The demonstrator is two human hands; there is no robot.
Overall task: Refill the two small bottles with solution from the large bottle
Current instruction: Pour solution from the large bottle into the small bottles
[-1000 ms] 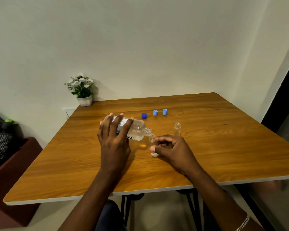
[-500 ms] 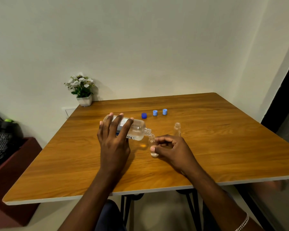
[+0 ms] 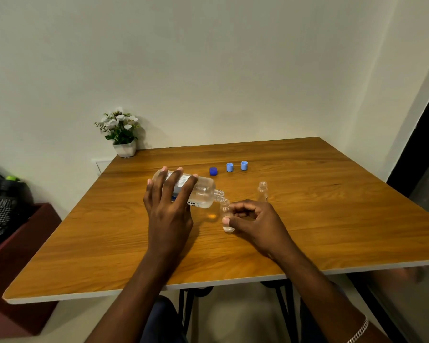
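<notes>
My left hand [image 3: 167, 209] grips the large clear bottle [image 3: 202, 193], which is tipped almost flat with its open neck pointing right and down. Its mouth meets the top of a small clear bottle [image 3: 225, 216] that stands on the wooden table [image 3: 332, 219], steadied by my right hand [image 3: 254, 221]. A little liquid shows at the bottom of this small bottle. The second small bottle [image 3: 262, 191] stands uncapped just behind my right hand, untouched.
Three loose caps lie in a row behind the bottles: a dark blue cap [image 3: 213, 171] and two light blue caps [image 3: 229, 167] [image 3: 244, 165]. A small potted plant [image 3: 121, 134] stands at the table's far left corner. A dark red box [image 3: 22, 256] sits on the floor to the left.
</notes>
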